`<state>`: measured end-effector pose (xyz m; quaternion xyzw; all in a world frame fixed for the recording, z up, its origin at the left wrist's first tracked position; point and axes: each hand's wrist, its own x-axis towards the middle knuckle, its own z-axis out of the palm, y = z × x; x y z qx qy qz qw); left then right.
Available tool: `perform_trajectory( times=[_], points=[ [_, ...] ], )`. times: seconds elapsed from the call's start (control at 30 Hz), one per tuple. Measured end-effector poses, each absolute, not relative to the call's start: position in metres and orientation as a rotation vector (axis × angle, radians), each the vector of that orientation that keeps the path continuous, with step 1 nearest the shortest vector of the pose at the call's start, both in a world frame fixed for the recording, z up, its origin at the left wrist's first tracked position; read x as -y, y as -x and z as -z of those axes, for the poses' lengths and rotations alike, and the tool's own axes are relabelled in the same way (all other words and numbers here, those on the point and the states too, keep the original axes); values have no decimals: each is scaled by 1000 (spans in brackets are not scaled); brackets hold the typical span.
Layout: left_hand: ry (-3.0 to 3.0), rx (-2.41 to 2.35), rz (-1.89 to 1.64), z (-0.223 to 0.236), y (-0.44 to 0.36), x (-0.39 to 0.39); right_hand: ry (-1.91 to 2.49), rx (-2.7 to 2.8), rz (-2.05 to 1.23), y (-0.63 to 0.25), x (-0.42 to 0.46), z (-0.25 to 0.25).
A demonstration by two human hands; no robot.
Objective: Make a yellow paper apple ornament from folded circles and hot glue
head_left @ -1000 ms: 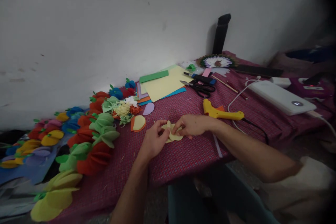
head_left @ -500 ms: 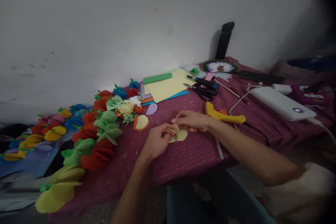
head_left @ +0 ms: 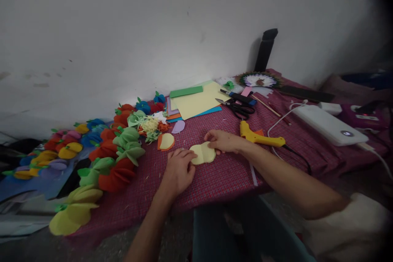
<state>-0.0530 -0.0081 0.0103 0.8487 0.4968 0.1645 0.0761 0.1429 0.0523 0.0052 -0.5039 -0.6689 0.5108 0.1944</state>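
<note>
A pale yellow paper cutout with rounded lobes and a crease down its middle lies spread flat at the table's front. At its left edge, my left hand holds it with fingertips on top and the thumb close by. The fingers of my right hand are closed on its right edge, partly hidden behind the hand. Just beyond my right wrist lies a yellow glue gun. To the left of my left hand rest an orange cutout and a yellow rounded one, with a lilac cutout behind them.
Many coloured paper pumpkins line the left side. Behind lie paper sheets, a green strip, black scissors and a cutter knife. A white power bank with cables stands at the right on the checked tablecloth.
The yellow cutout was folded up at its middle and now lies opened flat. My left hand has shifted slightly left, and its fingers have straightened. The view has tilted a little.
</note>
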Motion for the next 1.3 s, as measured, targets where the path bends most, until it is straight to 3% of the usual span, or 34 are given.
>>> perform_trajectory(
  times=[0.33, 0.8, 0.93, 1.3],
  points=[
    [-2742, -1419, -456, -21, 46, 27, 1340, 2013, -1328, -141, -54, -3],
    [-2831, -1421, -309, -15, 34, 40, 1399, 2404, -249, -140, -25, -15],
    [-2839, -1427, -291, -12, 36, 42, 1149, 2637, -182, -147, -9, -9],
    [-2779, -1506, -309, -5, 39, 54, 1033, 2691, -173, -160, 9, 7]
  ],
)
